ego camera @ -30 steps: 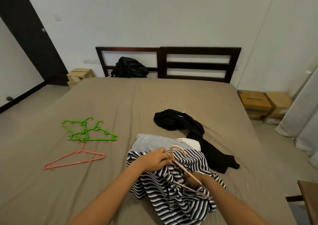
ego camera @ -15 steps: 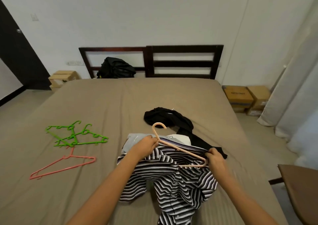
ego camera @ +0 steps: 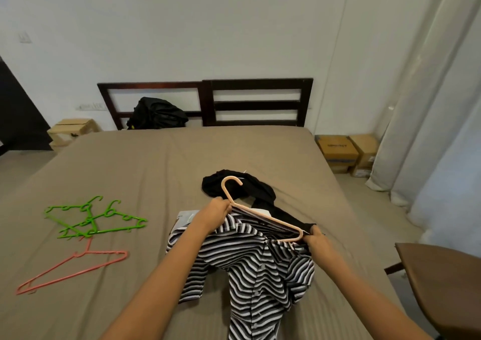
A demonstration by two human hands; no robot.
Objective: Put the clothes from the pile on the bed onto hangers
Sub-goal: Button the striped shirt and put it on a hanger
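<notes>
Hands: left hand [ego camera: 217,213] curled round the hanger [ego camera: 260,213] at the base of its hook. Right hand [ego camera: 313,238] pinched the hanger's right end along with shirt [ego camera: 250,261] cloth. Both clamped and set well apart.
Change: a second before, the hands sat close together, low on the shirt, with the hanger lying against it. Half a second before, they had spread out along the hanger. Now the hanger rode higher, its hook crossing in front of the black garment [ego camera: 263,191], and the shirt's top was lifted with it.
Containers: two cardboard boxes [ego camera: 338,149] on the floor right of the bed [ego camera: 182,162], flaps closed, contents unseen. Third box [ego camera: 70,129] left of the headboard [ego camera: 257,103], contents unseen. Black bag [ego camera: 156,113] against the headboard; open or closed could not be told.
Shirt: black-and-white striped, hung below the hanger between the two hands. One sleeve drooped under the left forearm and the lower part trailed on the bed toward the camera. Whether the hanger sat inside the collar could not be told.
Pile: grey garment [ego camera: 184,216] just beside the left hand, partly under the shirt. Black garment lay beyond it.
Spare hangers: green hangers [ego camera: 96,220] tangled together, red hanger [ego camera: 78,267] just nearer the camera. Both lay on the bed, well left of the hands.
</notes>
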